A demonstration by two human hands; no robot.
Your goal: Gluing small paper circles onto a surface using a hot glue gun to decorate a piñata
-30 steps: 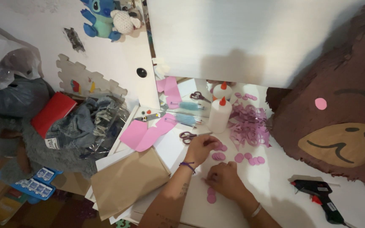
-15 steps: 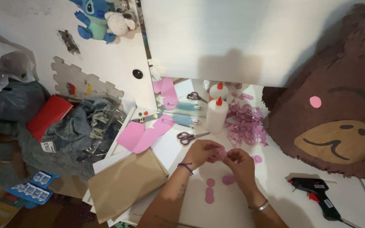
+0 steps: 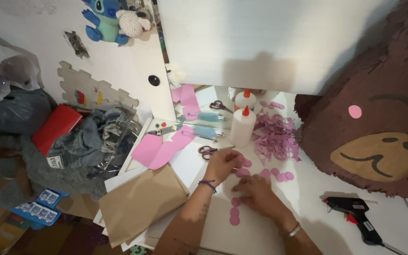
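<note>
Bear piñata (image 3: 374,118): looms brown at your right, unmoved.
Surface (image 3: 308,222): white, strewn with pink circles (image 3: 279,175).
Left hand (image 3: 223,164): has shifted toward the scissors (image 3: 207,151), fingers curled; grip contents unclear.
Right hand (image 3: 256,193): now flat, pressing circles down, holding nothing.

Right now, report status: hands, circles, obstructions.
Left hand and right hand both down on pink paper circles. Grip unclear. Scissors and glue bottle close behind.

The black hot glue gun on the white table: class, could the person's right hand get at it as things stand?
Probably yes. The black hot glue gun lies on the white table on the right hand's side, with only bare tabletop between them.
</note>
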